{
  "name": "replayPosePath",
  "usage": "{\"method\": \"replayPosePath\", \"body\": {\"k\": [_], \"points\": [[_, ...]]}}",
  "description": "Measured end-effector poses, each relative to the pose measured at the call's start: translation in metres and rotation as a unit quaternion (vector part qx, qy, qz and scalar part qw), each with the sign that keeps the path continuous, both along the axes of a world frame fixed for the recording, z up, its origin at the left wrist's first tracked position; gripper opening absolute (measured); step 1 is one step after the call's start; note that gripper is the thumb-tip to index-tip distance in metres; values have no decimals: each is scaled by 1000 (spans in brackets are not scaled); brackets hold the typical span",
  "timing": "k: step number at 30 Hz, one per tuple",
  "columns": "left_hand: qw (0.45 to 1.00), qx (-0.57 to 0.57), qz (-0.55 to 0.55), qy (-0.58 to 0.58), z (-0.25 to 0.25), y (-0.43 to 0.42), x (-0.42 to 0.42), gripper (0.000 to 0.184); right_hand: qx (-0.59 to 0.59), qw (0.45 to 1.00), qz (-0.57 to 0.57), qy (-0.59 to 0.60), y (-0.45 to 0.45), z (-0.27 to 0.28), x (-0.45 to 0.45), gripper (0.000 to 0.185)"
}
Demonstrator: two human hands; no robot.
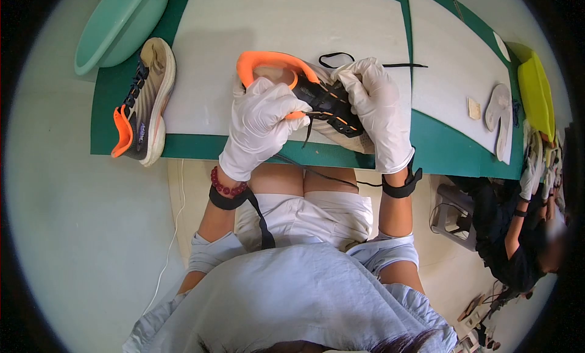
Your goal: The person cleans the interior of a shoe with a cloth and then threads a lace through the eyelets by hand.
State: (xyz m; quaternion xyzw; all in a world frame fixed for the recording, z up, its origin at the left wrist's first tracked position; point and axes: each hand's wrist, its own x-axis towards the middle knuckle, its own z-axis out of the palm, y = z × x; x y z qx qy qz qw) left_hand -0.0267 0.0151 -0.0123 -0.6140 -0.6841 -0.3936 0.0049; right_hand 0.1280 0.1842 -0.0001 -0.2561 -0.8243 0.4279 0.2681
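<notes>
A running sneaker (317, 96) with an orange collar, black lacing panel and pale sides lies on its side before me, toe to the right. My left hand (263, 121), in a white glove, is closed on it at the orange tab and lace edge. A black lace hangs down beside those fingers. My right hand (379, 109), also gloved, has its fingers curled against the sneaker's front part. It hides much of the toe. A black shoelace (405, 65) makes a loop above that hand and runs out to its right.
A matching sneaker (146, 103) stands at the table's left, by a mint-green basin (116, 30). White boards (207, 60) cover the green table (448, 146). Insoles (501, 112) and a yellow-green basin (535, 91) are at right. Another person (518, 243) works beyond, near a grey stool (452, 216).
</notes>
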Motion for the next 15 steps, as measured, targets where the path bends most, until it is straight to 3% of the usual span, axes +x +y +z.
{"method": "replayPosePath", "body": {"k": [15], "points": [[1000, 8, -4, 0, 2, 2, 0, 25, -3, 999, -27, -24, 0, 1, -2, 8]]}}
